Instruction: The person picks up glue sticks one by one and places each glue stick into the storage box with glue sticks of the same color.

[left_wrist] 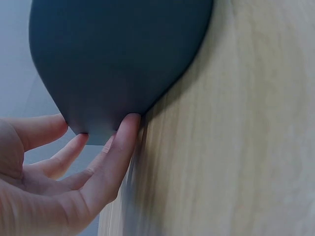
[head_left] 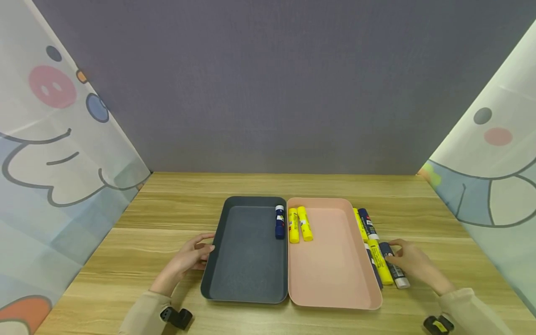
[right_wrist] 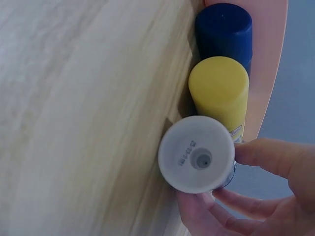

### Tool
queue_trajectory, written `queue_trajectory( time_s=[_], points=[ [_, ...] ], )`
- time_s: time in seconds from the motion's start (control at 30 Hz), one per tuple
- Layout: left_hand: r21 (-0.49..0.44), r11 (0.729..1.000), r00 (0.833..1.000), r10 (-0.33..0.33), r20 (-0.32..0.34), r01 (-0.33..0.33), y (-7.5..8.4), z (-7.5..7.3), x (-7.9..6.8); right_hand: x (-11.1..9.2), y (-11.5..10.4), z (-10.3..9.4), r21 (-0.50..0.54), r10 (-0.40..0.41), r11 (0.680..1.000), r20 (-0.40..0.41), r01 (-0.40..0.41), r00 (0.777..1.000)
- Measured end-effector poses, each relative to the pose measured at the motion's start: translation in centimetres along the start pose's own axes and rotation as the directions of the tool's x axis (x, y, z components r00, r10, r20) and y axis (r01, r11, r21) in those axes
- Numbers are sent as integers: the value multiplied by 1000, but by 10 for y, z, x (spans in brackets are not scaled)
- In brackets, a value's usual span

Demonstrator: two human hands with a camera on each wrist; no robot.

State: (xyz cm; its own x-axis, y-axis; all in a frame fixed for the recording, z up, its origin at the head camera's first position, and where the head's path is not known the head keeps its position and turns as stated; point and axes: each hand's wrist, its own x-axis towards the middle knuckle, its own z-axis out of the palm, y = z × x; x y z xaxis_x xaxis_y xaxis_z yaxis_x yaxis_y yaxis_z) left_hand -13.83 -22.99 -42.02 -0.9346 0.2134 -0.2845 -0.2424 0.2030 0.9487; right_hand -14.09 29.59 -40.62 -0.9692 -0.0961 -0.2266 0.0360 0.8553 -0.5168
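My left hand is at the left side of the dark grey tray. Its extended fingers touch the tray's outer wall, thumb near the rim. My right hand pinches a dark blue glue stick between thumb and fingers. That stick's white end faces the right wrist camera. Beside it lies a yellow glue stick, with another dark blue glue stick beyond, against the pink tray. Farther back lie one more yellow glue stick and a dark blue one.
One blue glue stick lies inside the grey tray at its right wall. Two yellow glue sticks lie at the pink tray's left. Both trays stand side by side on a wooden table, with a grey panel behind.
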Motion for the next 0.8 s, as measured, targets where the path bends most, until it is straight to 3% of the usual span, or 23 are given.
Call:
queue_trajectory(
  time_s=[0.8],
  points=[
    [9, 1000, 1000, -10, -12, 10, 2, 1, -1, 2, -20, -16, 49, -22, 999, -29, 23, 999]
  ],
)
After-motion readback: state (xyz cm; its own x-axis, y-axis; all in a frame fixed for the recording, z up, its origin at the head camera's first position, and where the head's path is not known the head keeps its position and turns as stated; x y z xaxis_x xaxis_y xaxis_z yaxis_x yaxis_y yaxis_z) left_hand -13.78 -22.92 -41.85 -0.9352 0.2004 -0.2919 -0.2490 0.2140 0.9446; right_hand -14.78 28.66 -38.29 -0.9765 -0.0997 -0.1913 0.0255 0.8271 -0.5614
